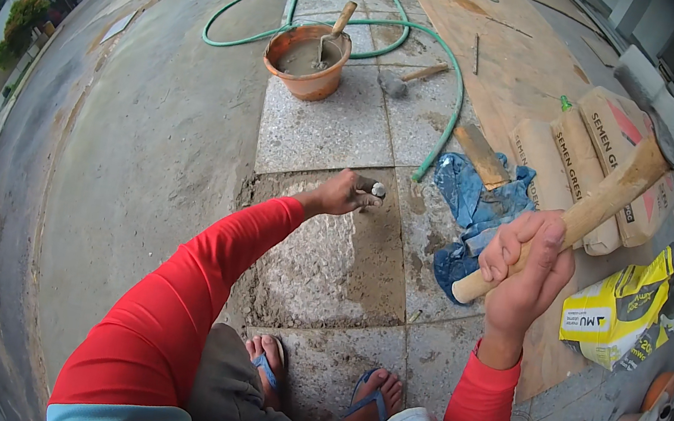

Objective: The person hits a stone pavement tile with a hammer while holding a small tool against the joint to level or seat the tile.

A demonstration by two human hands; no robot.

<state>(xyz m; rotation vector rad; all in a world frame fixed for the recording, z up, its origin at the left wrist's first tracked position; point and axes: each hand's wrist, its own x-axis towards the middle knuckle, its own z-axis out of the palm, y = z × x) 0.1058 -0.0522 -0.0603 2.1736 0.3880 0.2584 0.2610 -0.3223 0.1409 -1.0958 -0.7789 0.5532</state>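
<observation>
My left hand [341, 193] is closed round a metal chisel [378, 190] whose pale round top end faces up; its lower part is hidden. The hand is over the far part of a recessed, rough square patch [321, 260] with loose mortar along its edges. Raised on the right, my right hand [527, 269] grips the lower part of a hammer's [604, 202] thick wooden handle. The hammer's head end is up near the right rim, over the cement bags. Both arms wear red sleeves.
Ahead stands an orange bucket [304, 84] of wet mortar with a trowel [339, 23] in it. A mallet [395, 85], green hose [455, 63], blue cloth [478, 197] and wood block [482, 156] lie nearby. Cement bags [568, 149] and a yellow bag [613, 317] are right.
</observation>
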